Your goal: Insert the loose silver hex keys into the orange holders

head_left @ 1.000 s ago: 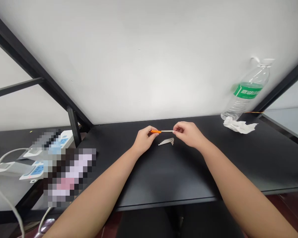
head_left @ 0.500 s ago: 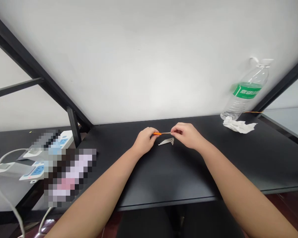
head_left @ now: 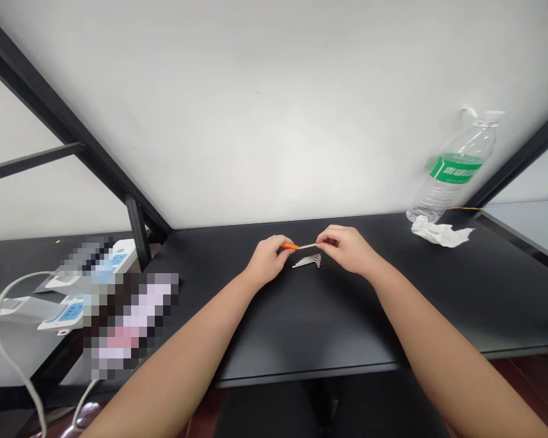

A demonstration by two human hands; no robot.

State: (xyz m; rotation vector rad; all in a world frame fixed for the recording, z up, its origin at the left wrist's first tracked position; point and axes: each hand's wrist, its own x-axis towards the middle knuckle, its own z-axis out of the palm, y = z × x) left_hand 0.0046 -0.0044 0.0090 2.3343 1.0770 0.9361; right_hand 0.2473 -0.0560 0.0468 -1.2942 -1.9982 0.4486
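A thin tool (head_left: 307, 246) with an orange handle and a narrow metal shaft spans the gap between my hands; its exact kind is unclear. My left hand (head_left: 268, 258) is closed around the orange handle. With thumb and fingertips, my right hand (head_left: 342, 246) pinches the far end of the metal shaft, hiding the tip. Just below on the table lies a fan of several L-shaped hex keys (head_left: 307, 261), apart from both hands.
A black table (head_left: 319, 328) backs onto a white wall. At the right stand a plastic bottle (head_left: 456, 167) and crumpled tissue (head_left: 442, 232). Power strips (head_left: 72, 311) with a white cable (head_left: 0, 337) lie left of a black metal frame (head_left: 137, 234); a blurred-out object (head_left: 137, 316) lies nearby.
My right hand has shifted slightly to the right, and a little more of the metal shaft shows between the hands. My left hand keeps its hold on the orange handle.
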